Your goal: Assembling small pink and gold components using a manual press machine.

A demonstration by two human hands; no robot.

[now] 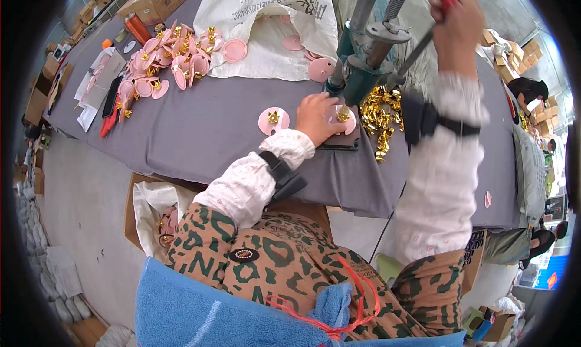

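My left hand (318,120) grips a round pink disc (350,124) at its edge, thumb on the near side and fingers behind. The disc lies on the dark base (340,144) of a green hand press (361,84), right beneath its ram. A gold piece (344,113) sits at the disc's middle. Raised at the upper right, my right hand (461,23) is closed round the red-knobbed lever (446,3) of the press. Just left of my left hand, another pink disc (265,124) with a gold star-shaped piece lies flat on the grey cloth.
Gold pieces (380,114) are heaped right of the press. A pile of pink discs with gold fittings (181,50) covers the back left, near a phone (111,97). Behind stands a white woven sack (254,35) with loose discs. Below the table edge is a lined carton (134,220).
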